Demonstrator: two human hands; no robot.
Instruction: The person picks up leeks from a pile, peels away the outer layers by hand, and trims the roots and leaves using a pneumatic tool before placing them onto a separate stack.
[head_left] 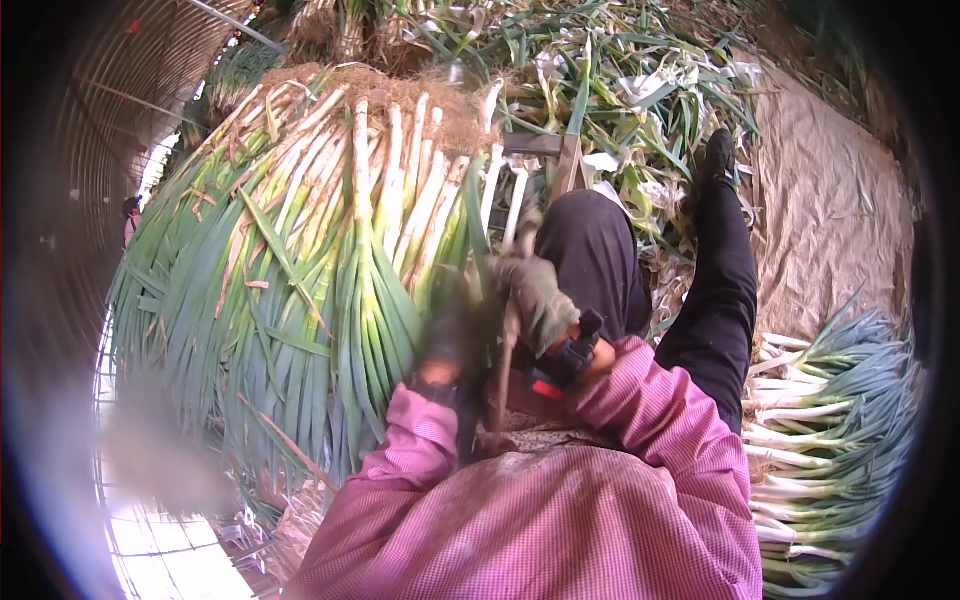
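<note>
My right hand, in a drab olive glove, is closed in front of my bent knee. A white green onion stalk rises from its fingers, and a brownish strip, like a dry leaf, hangs below them. My left hand, in a dark glove, is beside it at the edge of the big pile, its fingers smeared by motion. Long green onions fill that pile, with roots at the far end and green leaves toward me. Another white stalk stands close beyond both hands.
Stripped leaves and peelings lie heaped ahead, around my stretched-out leg. Cleaned green onions lie in a row at right, below a brown sheet. A metal bar shows ahead of my knee.
</note>
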